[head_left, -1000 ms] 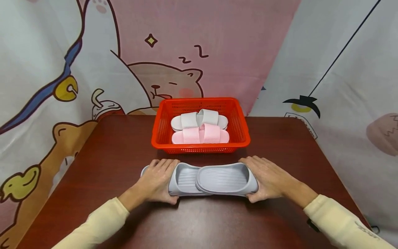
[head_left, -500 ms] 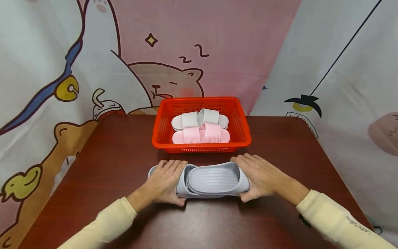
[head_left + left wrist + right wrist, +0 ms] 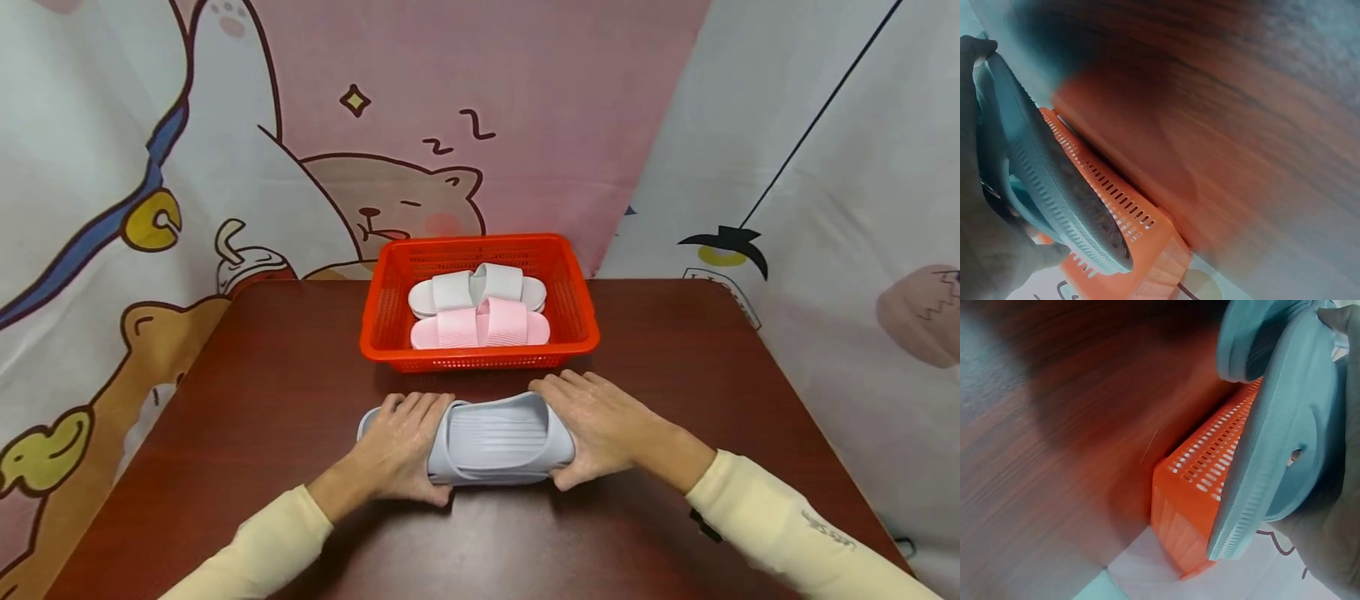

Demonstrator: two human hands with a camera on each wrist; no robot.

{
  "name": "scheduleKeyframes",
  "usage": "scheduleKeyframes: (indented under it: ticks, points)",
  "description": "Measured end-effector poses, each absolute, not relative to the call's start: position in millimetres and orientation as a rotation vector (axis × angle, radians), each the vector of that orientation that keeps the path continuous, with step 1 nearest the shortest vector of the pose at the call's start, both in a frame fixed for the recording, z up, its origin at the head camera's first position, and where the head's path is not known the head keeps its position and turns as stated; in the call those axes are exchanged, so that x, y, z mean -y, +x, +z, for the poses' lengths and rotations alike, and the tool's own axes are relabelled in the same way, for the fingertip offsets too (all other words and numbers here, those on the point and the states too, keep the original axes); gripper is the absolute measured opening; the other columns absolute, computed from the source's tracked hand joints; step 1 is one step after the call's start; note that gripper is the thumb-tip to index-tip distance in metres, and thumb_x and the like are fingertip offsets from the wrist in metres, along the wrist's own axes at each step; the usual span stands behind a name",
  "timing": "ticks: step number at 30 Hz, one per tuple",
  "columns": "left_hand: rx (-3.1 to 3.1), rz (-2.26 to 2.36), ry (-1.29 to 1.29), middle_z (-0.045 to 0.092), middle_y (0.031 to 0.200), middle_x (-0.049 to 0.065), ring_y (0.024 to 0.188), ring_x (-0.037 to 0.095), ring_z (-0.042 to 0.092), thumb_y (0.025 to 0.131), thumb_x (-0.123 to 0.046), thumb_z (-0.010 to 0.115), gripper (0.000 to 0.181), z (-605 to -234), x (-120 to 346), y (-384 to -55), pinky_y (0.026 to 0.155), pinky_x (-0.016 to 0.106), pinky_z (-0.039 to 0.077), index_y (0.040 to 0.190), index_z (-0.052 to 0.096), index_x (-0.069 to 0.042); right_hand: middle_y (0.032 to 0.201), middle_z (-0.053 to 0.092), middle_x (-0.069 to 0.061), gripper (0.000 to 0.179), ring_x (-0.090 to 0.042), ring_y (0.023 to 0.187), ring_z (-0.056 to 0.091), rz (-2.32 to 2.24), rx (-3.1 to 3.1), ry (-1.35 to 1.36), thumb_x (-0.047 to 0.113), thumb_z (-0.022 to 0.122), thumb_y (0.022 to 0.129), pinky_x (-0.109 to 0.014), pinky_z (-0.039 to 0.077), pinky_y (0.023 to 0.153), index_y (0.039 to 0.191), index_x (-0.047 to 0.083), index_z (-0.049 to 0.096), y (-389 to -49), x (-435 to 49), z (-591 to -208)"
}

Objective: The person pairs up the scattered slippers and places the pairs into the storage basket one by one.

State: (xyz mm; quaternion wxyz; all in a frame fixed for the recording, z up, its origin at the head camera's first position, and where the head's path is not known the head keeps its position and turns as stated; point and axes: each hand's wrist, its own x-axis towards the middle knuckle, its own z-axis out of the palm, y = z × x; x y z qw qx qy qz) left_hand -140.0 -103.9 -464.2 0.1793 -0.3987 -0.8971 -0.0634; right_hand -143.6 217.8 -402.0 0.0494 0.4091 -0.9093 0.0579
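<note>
Two light grey slippers are nested end to end in the head view, held over the table in front of the red basket. My left hand (image 3: 405,446) grips the left slipper (image 3: 444,454) across its strap, with the heel end poking out behind the fingers. The right slipper (image 3: 498,437) is gripped over its strap by my right hand (image 3: 596,425); its end is tucked into the left slipper's opening. In the left wrist view the left slipper (image 3: 1041,169) shows its ribbed side edge. The right slipper (image 3: 1272,437) appears side-on in the right wrist view.
Behind the slippers stands a red perforated basket (image 3: 480,360). Inside lie white slippers (image 3: 453,292) at the back and pink slippers (image 3: 457,328) in front, each nested end to end. A printed cloth (image 3: 562,125) hangs behind the brown table (image 3: 285,350).
My right hand has moved left, sliding the right slipper deeper into the left one, so the pair is shorter. My left hand has moved slightly right. The basket stays put.
</note>
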Motion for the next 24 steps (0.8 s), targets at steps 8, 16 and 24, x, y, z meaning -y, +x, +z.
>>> scheduleKeyframes:
  ticks: [8,16,24]
  points:
    - [2.513,-0.212,-1.107,0.059,0.12,0.011,0.104,0.03,0.056,0.044,-0.076,0.077,0.125,-466.8,103.2,-141.1,0.084,0.048,0.042,0.139,0.048,0.001,0.108,0.059,0.005,0.094,-0.015,0.092,0.053,0.222,2.712,1.231,0.063,0.08,0.056,-0.036,0.046,0.074,0.131,0.014,0.051,-145.0,-208.1,-401.1]
    - [2.528,-0.237,-1.14,0.058,0.119,0.012,0.104,0.031,0.056,0.044,-0.076,0.077,0.126,-467.6,100.4,-141.4,0.09,0.048,0.046,0.139,0.048,0.001,0.11,0.058,0.004,0.095,-0.017,0.096,0.054,0.281,2.732,1.207,0.063,0.08,0.057,-0.038,0.047,0.078,0.133,0.014,0.05,-142.3,-194.5,-413.8]
    - [2.551,-0.282,-1.147,0.057,0.118,0.009,0.104,0.028,0.057,0.041,-0.072,0.08,0.124,-463.6,96.1,-138.6,0.084,0.045,0.045,0.137,0.049,-0.001,0.108,0.056,0.007,0.095,-0.014,0.095,0.052,0.342,2.734,1.17,0.062,0.081,0.054,-0.036,0.046,0.077,0.131,0.016,0.051,-140.5,-192.6,-418.4]
